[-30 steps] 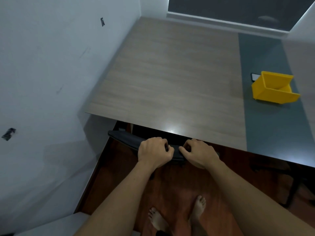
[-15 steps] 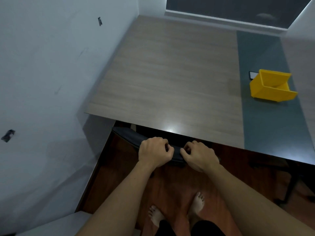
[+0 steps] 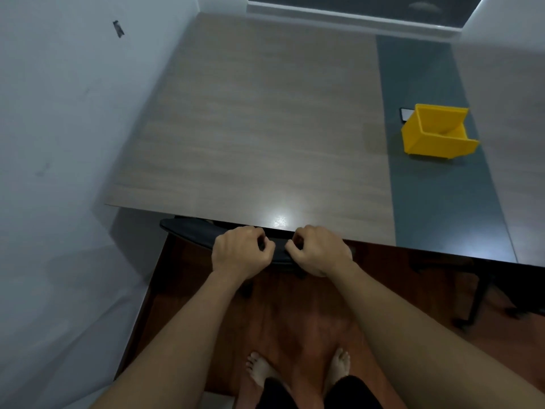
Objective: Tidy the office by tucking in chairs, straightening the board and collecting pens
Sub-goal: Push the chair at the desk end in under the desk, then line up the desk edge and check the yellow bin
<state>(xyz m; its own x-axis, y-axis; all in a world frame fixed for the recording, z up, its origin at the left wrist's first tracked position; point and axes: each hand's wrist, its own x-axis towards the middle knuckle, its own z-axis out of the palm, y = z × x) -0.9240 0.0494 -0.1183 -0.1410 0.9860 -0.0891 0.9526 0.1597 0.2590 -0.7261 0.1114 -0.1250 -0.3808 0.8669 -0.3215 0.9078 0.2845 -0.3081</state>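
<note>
We grip the curved black top edge of the office chair backrest [image 3: 191, 233] with both hands. Our left hand [image 3: 240, 253] wraps over it with the fingers curled shut around the edge, and our right hand [image 3: 320, 252] does the same just beside it, the knuckles of the two hands nearly meeting. The backrest sits right at the near edge of the long wood-grain table [image 3: 265, 128], its left end sticking out beyond our left hand, and the rest of the chair lies hidden under the tabletop. A grey-blue strip [image 3: 436, 202] runs along the table to our right, and on it stands an open yellow plastic bin [image 3: 436, 134], with a small dark flat device [image 3: 405, 114] touching its far left corner. Our bare feet [image 3: 259, 369] stand on the reddish-brown wooden floor [image 3: 191, 290] below. A pale wall [image 3: 59, 143] closes off the left side.
</note>
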